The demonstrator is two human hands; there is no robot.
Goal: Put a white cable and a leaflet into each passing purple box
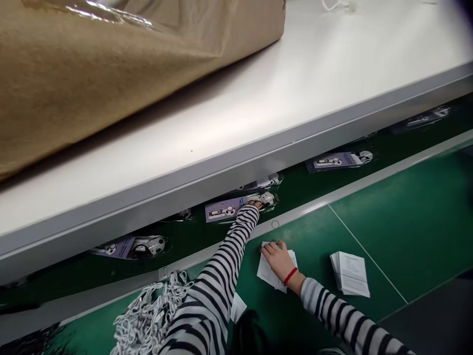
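My left hand reaches under the shelf edge to a clear package with a purple printed card and a black-and-white football-patterned item. Its fingers are curled at the middle of that package, partly hidden by the striped sleeve. On the green table, my right hand lies over a small pile of printed leaflets, fingers stretched out on the upper part of the top sheet. A second stack of leaflets lies farther right. Left of my left arm is a heap of white looped cords.
A white shelf runs across above the dark green belt, bearing a large brown paper-wrapped parcel. Similar packages lie along the belt, one to the right and one to the left. A metal rail separates belt and table.
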